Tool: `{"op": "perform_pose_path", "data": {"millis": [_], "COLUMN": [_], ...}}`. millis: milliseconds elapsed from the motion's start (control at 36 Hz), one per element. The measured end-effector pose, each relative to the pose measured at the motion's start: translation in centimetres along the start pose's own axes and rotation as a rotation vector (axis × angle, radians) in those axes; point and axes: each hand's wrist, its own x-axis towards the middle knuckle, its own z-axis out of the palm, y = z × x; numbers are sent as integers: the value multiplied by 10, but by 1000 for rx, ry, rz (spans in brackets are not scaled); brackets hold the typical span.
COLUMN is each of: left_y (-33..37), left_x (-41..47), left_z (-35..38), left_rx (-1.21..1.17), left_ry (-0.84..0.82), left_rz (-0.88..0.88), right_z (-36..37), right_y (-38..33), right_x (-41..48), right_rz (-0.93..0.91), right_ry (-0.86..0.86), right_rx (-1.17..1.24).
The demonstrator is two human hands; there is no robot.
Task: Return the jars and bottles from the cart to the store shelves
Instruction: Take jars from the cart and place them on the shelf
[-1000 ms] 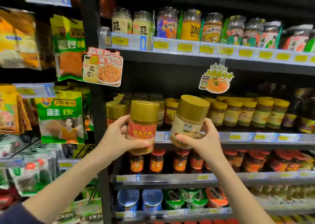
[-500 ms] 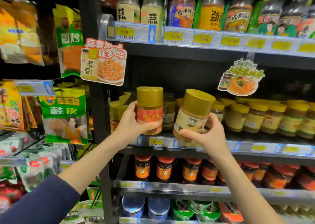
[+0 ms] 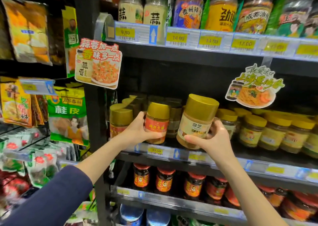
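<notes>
Left hand (image 3: 137, 131) grips the red-label jar (image 3: 157, 121); at its three o'clock, right hand (image 3: 215, 139) clasps the beige jar (image 3: 196, 121) (tipped toward one o'clock).

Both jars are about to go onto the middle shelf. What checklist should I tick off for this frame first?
1. Grip of left hand on red-label jar: ok, fingers wrap it.
2. Grip of right hand on beige-label jar: ok.
3. Red-label jar upright: ok.
4. Beige-label jar upright: not ok, its lid leans right.
5. Free spot on the middle shelf behind them: cannot tell, hands and jars hide it.
6. Similar gold-lidded jars stocked just left of the red-label jar: ok.
</notes>
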Motion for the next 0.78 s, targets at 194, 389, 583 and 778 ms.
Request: {"op": "perform_pose_path", "data": {"millis": [194, 389, 583, 778], "left_y": [-11, -8, -8, -8], "left_x": [5, 6, 0, 0], "left_z": [1, -6, -11, -8], "left_rx": [149, 260, 374, 440], "left_ry": [-47, -92, -36, 53], "left_rz": [-84, -144, -116, -131], "right_z": [0, 5, 10, 14], "right_y": [5, 4, 8, 11], "right_x": [4, 5, 7, 6], "right_rz": [27, 50, 69, 65], "right_ry": [-27, -33, -46, -65], "right_rx": [28, 55, 67, 73]}}
